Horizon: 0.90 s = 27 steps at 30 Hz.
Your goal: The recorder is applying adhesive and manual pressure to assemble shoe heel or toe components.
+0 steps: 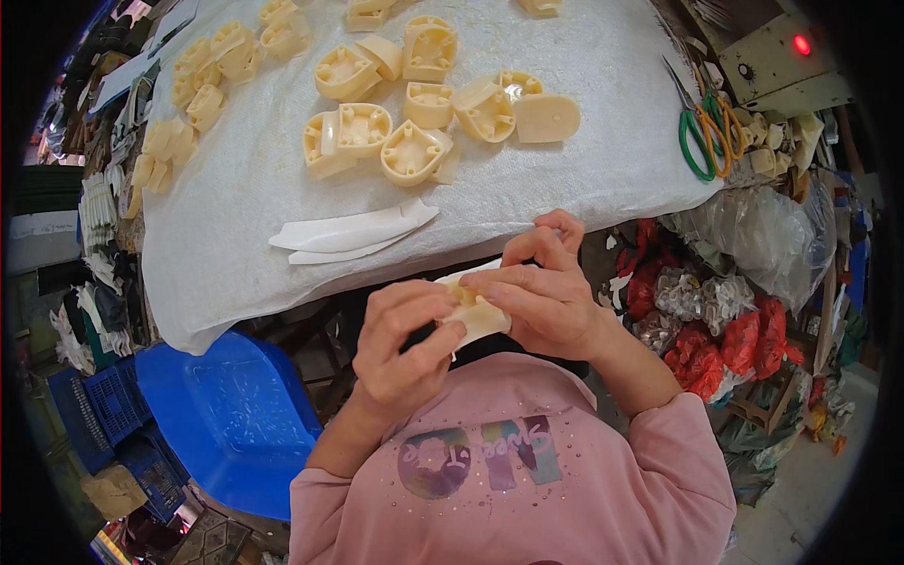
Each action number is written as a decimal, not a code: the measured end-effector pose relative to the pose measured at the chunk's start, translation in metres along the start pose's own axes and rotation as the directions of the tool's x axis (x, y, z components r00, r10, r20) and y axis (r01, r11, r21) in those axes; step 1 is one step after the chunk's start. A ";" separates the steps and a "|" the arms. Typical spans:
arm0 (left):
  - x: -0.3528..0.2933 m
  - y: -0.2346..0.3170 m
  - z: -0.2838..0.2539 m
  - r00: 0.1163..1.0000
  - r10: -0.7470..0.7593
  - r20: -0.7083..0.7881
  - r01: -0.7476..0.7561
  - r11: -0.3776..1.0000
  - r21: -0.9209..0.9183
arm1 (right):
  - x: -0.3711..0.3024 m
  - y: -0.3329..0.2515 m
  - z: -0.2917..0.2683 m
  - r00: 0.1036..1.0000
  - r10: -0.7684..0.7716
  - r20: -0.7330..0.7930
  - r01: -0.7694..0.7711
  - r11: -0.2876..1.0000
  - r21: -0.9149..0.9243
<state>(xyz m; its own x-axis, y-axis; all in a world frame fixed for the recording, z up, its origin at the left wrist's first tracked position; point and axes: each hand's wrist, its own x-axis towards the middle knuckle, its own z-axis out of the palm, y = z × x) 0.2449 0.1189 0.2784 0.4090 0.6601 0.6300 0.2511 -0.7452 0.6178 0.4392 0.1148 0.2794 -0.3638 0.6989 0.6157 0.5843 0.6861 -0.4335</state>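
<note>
Just beyond the near edge of the table, my left hand [397, 331] and my right hand [556, 294] hold a cream plastic block, which looks like a shoe heel [463, 295], with a white strip [486, 322] around it. My left fingers and thumb grip its left side. From the right, my right fingers press over its top and far side, partly hiding it. On the table in front of my hands lie two curved white strips [363, 229], overlapping. Behind them sits a group of hollow cream heels [412, 155], several with open, pegged undersides showing.
More cream heels [235, 52] lie at the table's far left. Green-handled scissors [695, 141] and orange-handled scissors [725, 141] lie at its right edge. A blue plastic chair [235, 414] stands lower left. Red and clear plastic bags [697, 363] sit on the right.
</note>
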 end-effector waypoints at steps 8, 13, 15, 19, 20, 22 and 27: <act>-0.014 -0.013 -0.008 0.995 0.009 -0.098 -0.001 0.996 0.084 | 0.007 -0.020 -0.025 0.968 0.230 -0.099 -0.186 0.926 0.327; -0.004 -0.004 -0.002 0.991 0.049 -0.124 -0.058 0.996 -0.072 | -0.045 -0.034 0.017 0.542 0.747 0.385 -0.662 0.097 0.744; -0.009 -0.001 0.001 0.991 0.058 -0.124 -0.072 0.991 -0.111 | -0.038 -0.034 0.025 0.518 0.763 0.387 -0.595 -0.004 0.804; -0.016 -0.002 0.003 1.000 0.029 -0.010 -0.030 0.991 -0.128 | -0.033 -0.030 0.023 0.547 0.784 0.293 -0.418 -0.047 0.907; -0.015 -0.002 0.003 0.998 0.061 0.002 -0.061 0.996 -0.068 | -0.032 -0.033 0.019 0.546 0.789 0.282 -0.420 -0.034 0.907; -0.013 -0.001 0.004 0.996 0.089 0.017 -0.089 0.996 -0.009 | -0.033 -0.035 0.016 0.543 0.794 0.275 -0.423 -0.025 0.906; -0.008 0.002 0.005 0.988 0.109 0.106 -0.123 0.982 0.144 | -0.036 -0.038 0.010 0.519 0.788 0.332 -0.524 -0.013 0.852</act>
<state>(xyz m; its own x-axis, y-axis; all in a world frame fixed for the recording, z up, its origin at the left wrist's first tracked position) 0.2468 0.1118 0.2727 0.5249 0.5615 0.6397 0.3225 -0.8267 0.4611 0.4225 0.0657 0.2669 0.0306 0.9703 -0.2399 -0.4351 -0.2031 -0.8772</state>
